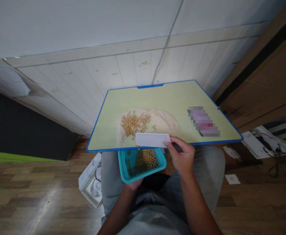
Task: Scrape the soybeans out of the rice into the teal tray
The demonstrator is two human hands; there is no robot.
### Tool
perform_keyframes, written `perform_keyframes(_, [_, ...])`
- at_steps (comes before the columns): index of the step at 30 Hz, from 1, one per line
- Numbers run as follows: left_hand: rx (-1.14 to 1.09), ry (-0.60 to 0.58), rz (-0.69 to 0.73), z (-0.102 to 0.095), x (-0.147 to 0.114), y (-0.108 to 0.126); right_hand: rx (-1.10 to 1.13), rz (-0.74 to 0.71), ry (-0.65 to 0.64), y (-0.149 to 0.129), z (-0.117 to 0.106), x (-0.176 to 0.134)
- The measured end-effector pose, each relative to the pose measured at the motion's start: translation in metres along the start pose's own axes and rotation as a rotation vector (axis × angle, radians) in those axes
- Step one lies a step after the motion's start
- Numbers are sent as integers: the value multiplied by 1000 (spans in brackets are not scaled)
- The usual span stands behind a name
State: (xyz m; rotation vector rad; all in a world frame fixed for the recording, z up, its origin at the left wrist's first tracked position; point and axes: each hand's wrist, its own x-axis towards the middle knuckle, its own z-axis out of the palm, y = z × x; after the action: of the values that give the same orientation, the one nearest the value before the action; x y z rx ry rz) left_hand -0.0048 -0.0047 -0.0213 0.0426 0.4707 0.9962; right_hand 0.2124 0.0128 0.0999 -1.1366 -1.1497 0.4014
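My right hand point(183, 153) pinches the right end of a flat white plastic strip point(150, 140) with a small hole in it. The strip lies level over the board's front edge, by a few yellow beans. From below, my left hand point(135, 185) holds a teal plastic tray point(143, 174) just under that edge; its fingers are hidden beneath. Inside the tray are many soybeans point(146, 160). More soybeans point(132, 124) lie loose on the board beyond the strip, partly mixed into a spread of pale, rice-like grains point(164, 120).
The pale green board point(174, 94) has a blue rim and sits above my knees. A pixelated phone-like object point(203, 122) lies at its right. A white wall stands behind, brown cardboard point(267, 75) to the right. An open white box point(92, 182) is on the floor at left.
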Motion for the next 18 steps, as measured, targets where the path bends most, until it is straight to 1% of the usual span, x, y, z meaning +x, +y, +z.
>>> perform_keyframes(2, [-9,15,-18,-1,0,0,9,-8,6,1,0,-1])
perform_keyframes(5, [-10,95,18,0,-1,0,2,-9,23,3,0,-2])
perform_keyframes(9, [-27,200,45,12,-3,-1,-28,-17,67,2,6,-4])
perform_keyframes(11, [-25,186,37,18,-3,0,-45,-30,79,-1,11,-4])
perform_keyframes(13, [-27,123,43,19,-2,1,-59,-51,70,-5,18,-2])
perform_keyframes(15, [-37,72,58,13,-1,2,-59,-78,36,-9,25,0])
perform_keyframes(18, [-32,72,43,-5,1,3,-40,-98,-23,-11,34,3])
